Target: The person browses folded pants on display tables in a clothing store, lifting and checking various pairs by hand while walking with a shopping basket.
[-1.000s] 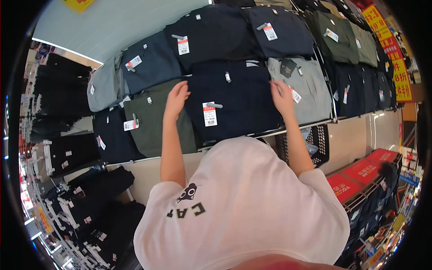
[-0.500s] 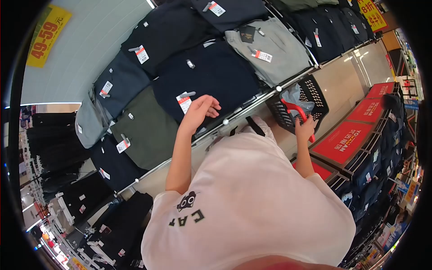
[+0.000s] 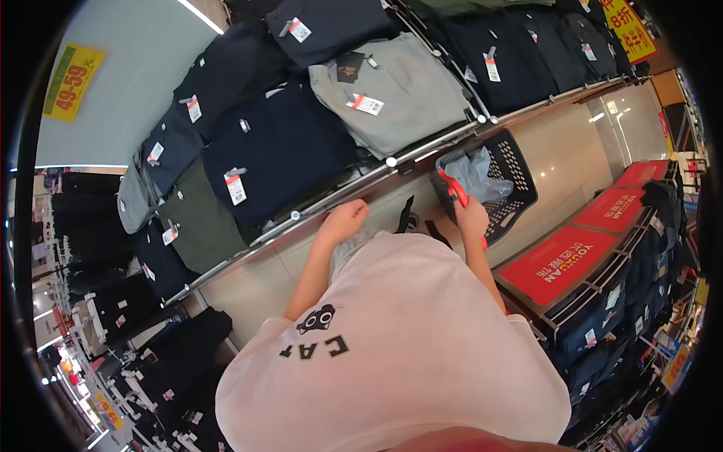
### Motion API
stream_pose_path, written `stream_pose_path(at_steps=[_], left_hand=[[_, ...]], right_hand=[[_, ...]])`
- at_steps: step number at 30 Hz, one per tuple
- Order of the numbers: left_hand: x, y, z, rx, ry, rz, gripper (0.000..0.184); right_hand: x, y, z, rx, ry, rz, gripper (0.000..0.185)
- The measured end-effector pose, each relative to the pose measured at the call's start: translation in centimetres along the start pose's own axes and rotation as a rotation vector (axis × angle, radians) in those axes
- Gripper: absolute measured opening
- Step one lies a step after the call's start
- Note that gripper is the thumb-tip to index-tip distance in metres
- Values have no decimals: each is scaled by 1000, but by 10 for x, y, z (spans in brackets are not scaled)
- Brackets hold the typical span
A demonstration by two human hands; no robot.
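My right hand (image 3: 472,217) is wrapped around the red handle (image 3: 454,188) of a black shopping basket (image 3: 520,169) with holes in its sides. A crumpled, translucent grey plastic bag (image 3: 478,179) lies in the basket. My left hand (image 3: 346,220) hangs just in front of the shelf's metal front rail (image 3: 331,202), its fingers curled in with nothing visible in them. Nearest to it on the shelf are folded navy trousers (image 3: 282,154) and folded light grey trousers (image 3: 392,90), both with white and orange price tags.
More dark folded trousers (image 3: 516,60) fill the shelf on the right, and dark green ones (image 3: 199,218) lie at the left. Red sign boards (image 3: 557,264) top a rack of jeans (image 3: 602,324) at my right. Black clothes (image 3: 98,226) hang at the far left. Tiled floor (image 3: 576,143) runs between.
My left hand has dropped back from over the navy trousers to in front of the rail, its fingers curling in. The view has shifted right along the shelf; my right hand still holds the basket.
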State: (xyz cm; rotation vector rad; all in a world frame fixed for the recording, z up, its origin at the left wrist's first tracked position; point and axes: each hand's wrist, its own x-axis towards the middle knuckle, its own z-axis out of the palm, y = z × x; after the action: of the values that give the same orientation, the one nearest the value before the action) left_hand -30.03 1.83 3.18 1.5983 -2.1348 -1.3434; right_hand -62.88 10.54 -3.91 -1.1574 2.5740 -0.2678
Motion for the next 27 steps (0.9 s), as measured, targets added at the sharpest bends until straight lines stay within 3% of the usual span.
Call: stream_pose_path(at_steps=[1,5,7,12,15,20,23,25,27], left_hand=[[2,16,8,-81,-148,25,30],[17,55,30,-152,-143,46,28],[24,57,27,-43,-64,123,28],[50,64,13,44,-26,43,28],[74,81,3,-260,-31,-88,27],[137,80,-13,-512,66,-52,33],[157,73,-29,-273,279,-242,41],[166,61,-36,-262,288,-325,43],[173,58,-39,-379,296,-427,62]], right_hand=[[9,6,-4,10,0,-10,36],[44,24,-17,20,10,-18,36],[58,31,-25,1,0,-9,36],[90,43,-42,-17,12,19,36],[106,55,-46,10,31,32,36],[130,68,-58,-1,16,56,36],[141,83,-58,16,47,49,36],[153,91,-62,37,29,43,35],[166,98,-61,52,24,29,34]])
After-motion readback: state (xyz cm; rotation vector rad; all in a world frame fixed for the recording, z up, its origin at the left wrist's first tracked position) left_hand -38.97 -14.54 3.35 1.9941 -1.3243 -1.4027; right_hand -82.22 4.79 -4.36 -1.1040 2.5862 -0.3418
